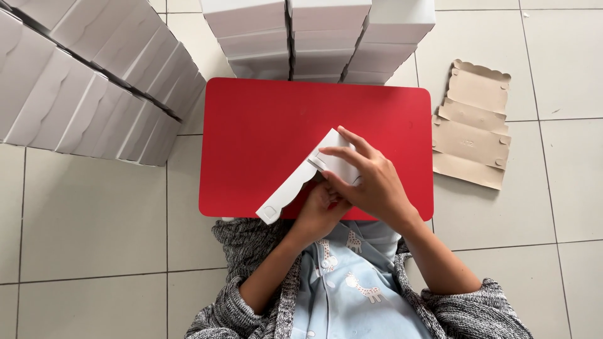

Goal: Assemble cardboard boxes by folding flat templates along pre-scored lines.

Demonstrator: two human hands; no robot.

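Note:
A white cardboard box blank [295, 183], partly folded, rests tilted on the near edge of a red table [264, 125]. My right hand [367, 179] lies over its upper right part, fingers spread and pressing on a folded white panel. My left hand [317, 210] comes from below and grips the box's underside beside the right hand; its fingers are mostly hidden. One scalloped flap of the box sticks out to the lower left.
Stacks of finished white boxes [320, 37] stand behind the table. A long leaning row of white boxes [94, 81] fills the upper left. Flat brown-sided box blanks [472, 125] lie on the tiled floor at the right.

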